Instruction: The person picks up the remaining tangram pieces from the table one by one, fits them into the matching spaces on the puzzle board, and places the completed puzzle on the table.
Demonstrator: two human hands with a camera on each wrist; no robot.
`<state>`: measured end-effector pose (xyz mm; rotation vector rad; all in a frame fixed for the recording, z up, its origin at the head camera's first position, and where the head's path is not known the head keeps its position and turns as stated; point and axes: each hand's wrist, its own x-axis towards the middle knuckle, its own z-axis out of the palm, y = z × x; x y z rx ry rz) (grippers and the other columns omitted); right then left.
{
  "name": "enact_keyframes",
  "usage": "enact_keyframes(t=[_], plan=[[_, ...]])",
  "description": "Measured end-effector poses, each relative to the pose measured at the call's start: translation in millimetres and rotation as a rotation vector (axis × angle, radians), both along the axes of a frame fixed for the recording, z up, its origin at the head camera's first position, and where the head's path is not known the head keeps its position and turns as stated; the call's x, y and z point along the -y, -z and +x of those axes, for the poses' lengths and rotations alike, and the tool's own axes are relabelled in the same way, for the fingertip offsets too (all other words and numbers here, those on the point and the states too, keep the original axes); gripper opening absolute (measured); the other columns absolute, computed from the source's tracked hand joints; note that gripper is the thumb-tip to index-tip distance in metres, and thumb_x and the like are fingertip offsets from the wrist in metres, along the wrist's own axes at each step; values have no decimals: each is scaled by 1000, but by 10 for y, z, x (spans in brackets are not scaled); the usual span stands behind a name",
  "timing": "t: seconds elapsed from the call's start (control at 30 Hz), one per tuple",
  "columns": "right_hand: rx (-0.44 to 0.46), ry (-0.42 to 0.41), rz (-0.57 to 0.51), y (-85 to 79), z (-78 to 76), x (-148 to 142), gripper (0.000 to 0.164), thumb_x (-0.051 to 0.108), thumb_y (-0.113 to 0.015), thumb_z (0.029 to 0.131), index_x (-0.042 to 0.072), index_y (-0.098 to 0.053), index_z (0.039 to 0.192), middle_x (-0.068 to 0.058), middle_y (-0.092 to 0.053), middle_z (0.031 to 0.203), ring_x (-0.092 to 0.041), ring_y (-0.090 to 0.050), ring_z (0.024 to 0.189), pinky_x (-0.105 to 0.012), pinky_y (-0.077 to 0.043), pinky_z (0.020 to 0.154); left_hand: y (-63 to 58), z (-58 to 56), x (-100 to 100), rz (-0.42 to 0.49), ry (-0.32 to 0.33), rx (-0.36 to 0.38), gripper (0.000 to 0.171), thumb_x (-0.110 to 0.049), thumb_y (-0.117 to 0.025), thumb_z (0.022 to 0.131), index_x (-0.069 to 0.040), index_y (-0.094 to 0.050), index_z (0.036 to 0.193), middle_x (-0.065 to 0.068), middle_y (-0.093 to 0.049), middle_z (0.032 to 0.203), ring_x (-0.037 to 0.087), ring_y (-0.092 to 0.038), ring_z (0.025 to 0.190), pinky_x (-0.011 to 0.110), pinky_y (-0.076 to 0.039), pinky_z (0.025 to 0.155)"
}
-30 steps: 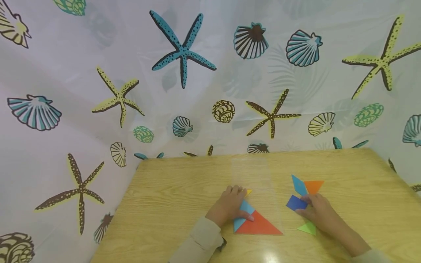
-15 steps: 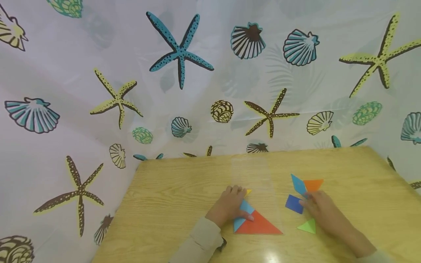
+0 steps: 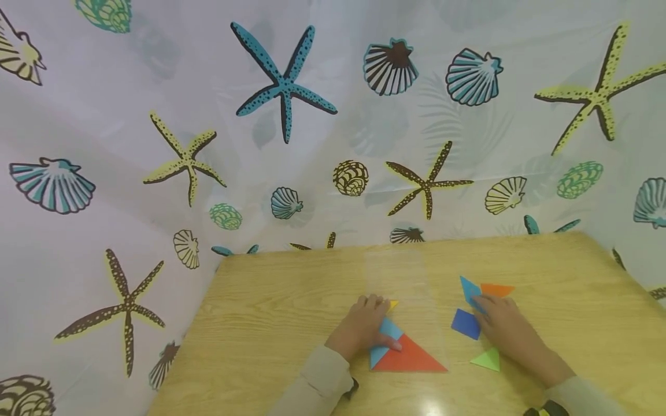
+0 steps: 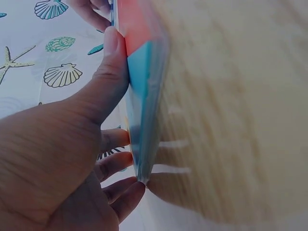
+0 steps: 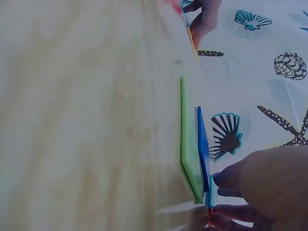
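Observation:
Flat tangram pieces are laid out in the head view. My left hand [image 3: 360, 325] rests over a light-blue triangle [image 3: 391, 329] and a red triangle [image 3: 413, 356] that meet along an edge in a clear plastic tray [image 3: 399, 266]. Its thumb lies on these pieces, and its fingers reach the tray's edge in the left wrist view. A yellow piece [image 3: 394, 304] peeks out beyond the fingertips, mostly hidden. My right hand [image 3: 506, 323] pinches a light-blue parallelogram [image 3: 469, 287], covering its near end. The orange triangle [image 3: 498, 289] behind is partly hidden by that hand.
A dark-blue square [image 3: 465, 324] and a green triangle [image 3: 487, 359] lie on the wooden table [image 3: 281, 306] left of the right hand. A white cloth [image 3: 322, 133] printed with shells and starfish hangs behind and at the sides.
My right hand has left the dark-blue square and shifted up to the light-blue parallelogram, overlapping more of the orange triangle. The left hand stays where it was.

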<state>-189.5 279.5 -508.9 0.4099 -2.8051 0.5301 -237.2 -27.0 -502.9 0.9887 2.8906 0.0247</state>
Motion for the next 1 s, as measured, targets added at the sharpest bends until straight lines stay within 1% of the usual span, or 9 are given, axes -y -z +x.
enact_keyframes(t=[0.2,0.3,0.47,0.53,0.6,0.8,0.87,0.97,1.0], plan=[[-5,80,59,-22,-139,42,35,15,-66,86,-8,-58,112,-25,-59,101,-43,-56,92,-54,-48,71,-5,1,16,-5,0,-14,100,-78,-48,67,-13,-38,142,5,-39,138,25,-39,121,35,-38,97],[-3,98,63,-57,-180,54,31,15,-67,85,-9,-61,105,-19,-59,90,-36,-58,80,-47,-50,62,7,1,16,-4,4,-10,100,-79,-47,67,-13,-37,142,5,-38,138,24,-38,121,35,-38,97],[13,87,95,-112,-214,97,13,10,-64,87,-2,-62,81,-5,-48,71,-17,-44,60,-31,-41,46,17,5,17,-16,8,-22,101,-79,-46,67,-13,-37,142,5,-38,138,23,-38,121,34,-37,98],[11,77,129,-132,-221,126,14,6,-63,86,0,-59,74,-5,-45,67,-16,-41,57,-29,-39,43,12,7,15,-16,8,-28,101,-79,-46,67,-13,-37,142,5,-38,138,23,-38,121,33,-37,98],[-10,66,170,-150,-222,157,16,2,-63,84,1,-57,69,-6,-46,64,-17,-43,55,-30,-40,42,2,9,11,-16,9,-33,101,-79,-46,67,-13,-37,142,5,-39,138,23,-38,121,33,-37,98],[-114,36,227,-178,-213,245,19,-4,-64,77,3,-51,66,-5,-46,55,-21,-47,48,-34,-41,40,-10,16,10,-10,8,-29,101,-79,-47,67,-12,-38,142,5,-39,138,23,-38,121,33,-37,98],[-148,29,250,-182,-217,263,16,-5,-64,77,1,-52,69,-5,-45,53,-21,-46,47,-34,-40,39,-11,15,12,-14,7,-27,101,-79,-48,67,-12,-37,142,5,-39,138,24,-38,121,33,-37,98],[-158,47,253,-185,-227,268,7,-7,-61,78,-5,-55,80,-8,-47,54,-22,-48,46,-34,-40,37,-17,22,13,-19,11,-34,100,-79,-47,67,-12,-38,142,5,-39,138,24,-38,120,33,-38,97],[-145,59,245,-185,-227,263,9,-7,-60,79,-7,-56,87,-10,-50,56,-23,-50,47,-34,-42,38,-18,25,13,-21,13,-36,100,-79,-47,67,-12,-38,141,5,-39,138,24,-39,120,33,-38,97]])
